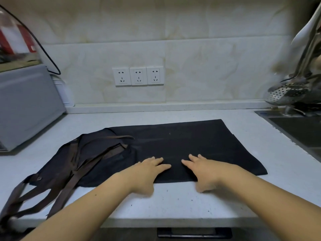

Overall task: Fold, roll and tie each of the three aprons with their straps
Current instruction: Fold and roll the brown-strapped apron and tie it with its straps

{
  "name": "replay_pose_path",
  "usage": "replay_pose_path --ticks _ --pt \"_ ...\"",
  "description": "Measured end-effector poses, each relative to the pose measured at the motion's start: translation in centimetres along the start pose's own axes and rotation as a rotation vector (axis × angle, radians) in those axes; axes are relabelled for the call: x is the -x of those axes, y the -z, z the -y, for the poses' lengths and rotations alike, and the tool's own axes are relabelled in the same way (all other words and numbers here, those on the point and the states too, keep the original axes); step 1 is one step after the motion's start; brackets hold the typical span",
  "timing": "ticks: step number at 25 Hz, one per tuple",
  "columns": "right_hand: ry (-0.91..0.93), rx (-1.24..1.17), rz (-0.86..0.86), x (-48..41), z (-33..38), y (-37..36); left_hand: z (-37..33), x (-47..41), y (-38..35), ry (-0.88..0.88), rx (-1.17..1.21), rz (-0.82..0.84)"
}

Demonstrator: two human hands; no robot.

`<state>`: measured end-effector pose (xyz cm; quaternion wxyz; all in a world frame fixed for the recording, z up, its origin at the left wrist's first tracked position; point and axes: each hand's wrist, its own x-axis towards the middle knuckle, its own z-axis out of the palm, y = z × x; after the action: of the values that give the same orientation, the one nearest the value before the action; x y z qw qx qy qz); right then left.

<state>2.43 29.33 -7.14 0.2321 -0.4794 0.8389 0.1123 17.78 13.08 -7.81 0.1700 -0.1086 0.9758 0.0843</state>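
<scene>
Left hand [149, 171] and right hand [203, 171] are lying flat, fingers straight and spread, pressing side by side on the near edge of the black apron [191, 141], gripping nothing. Apron is lying spread across the white countertop [173, 202], its brown straps [69, 171] trailing in a tangle off the left end. Three wall sockets [138, 76] are sitting behind, sink [298, 129] at right, grey appliance [26, 105] at left.

the apron [182, 145] lies on the counter [173, 202] before me, its straps [69, 171] trailing off to my left. my left hand [145, 171] and right hand [205, 171] rest side by side on its near edge. behind it, three sockets [138, 76] on the wall; the sink [298, 129] to my right.
</scene>
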Motion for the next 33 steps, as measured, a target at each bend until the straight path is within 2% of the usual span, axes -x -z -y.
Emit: replay_pose_path --ticks 4,7,11,13,16,18,25,27,29,30,31,33 --pt "0.04 0.078 -0.211 -0.2 0.0 -0.2 0.2 0.5 -0.3 0.032 0.012 -0.049" --pt "0.053 -0.032 -0.359 -0.5 -0.7 0.4 0.4 0.8 -0.6 0.05 0.055 -0.108" --pt "0.035 -0.16 -0.251 -0.5 -2.0 2.8 1.4 1.0 0.9 0.078 0.082 -0.2" --pt "0.001 -0.216 -0.159 -0.1 -2.4 4.5 2.1 1.0 3.3 0.111 0.225 -0.109" --pt "-0.124 -0.196 -0.047 -0.1 -3.4 6.2 3.0 0.2 6.6 0.257 0.32 0.135" --pt "-0.188 -0.176 -0.058 -0.7 -4.3 6.2 3.6 -1.0 7.2 0.358 0.284 0.193" --pt "-0.248 -0.039 -0.188 -3.6 -5.6 4.4 3.8 -4.1 4.9 0.423 0.088 0.071" --pt "-0.243 0.023 -0.199 -3.9 -5.4 4.2 3.5 -4.4 4.0 0.471 -0.013 -0.025" --pt "-0.244 0.07 -0.213 -4.3 -5.3 3.9 1.9 -4.5 2.7 0.481 -0.249 -0.302" --pt "-0.245 0.093 -0.223 -4.5 -5.3 3.7 0.5 -4.7 1.5 0.424 -0.327 -0.498" --pt "-0.247 0.113 -0.232 -4.7 -5.2 3.6 -1.1 -5.2 0.3 0.311 -0.343 -0.628" --pt "-0.252 0.123 -0.243 -5.1 -5.1 3.4 -4.0 -6.7 -2.1 0.027 -0.277 -0.796"
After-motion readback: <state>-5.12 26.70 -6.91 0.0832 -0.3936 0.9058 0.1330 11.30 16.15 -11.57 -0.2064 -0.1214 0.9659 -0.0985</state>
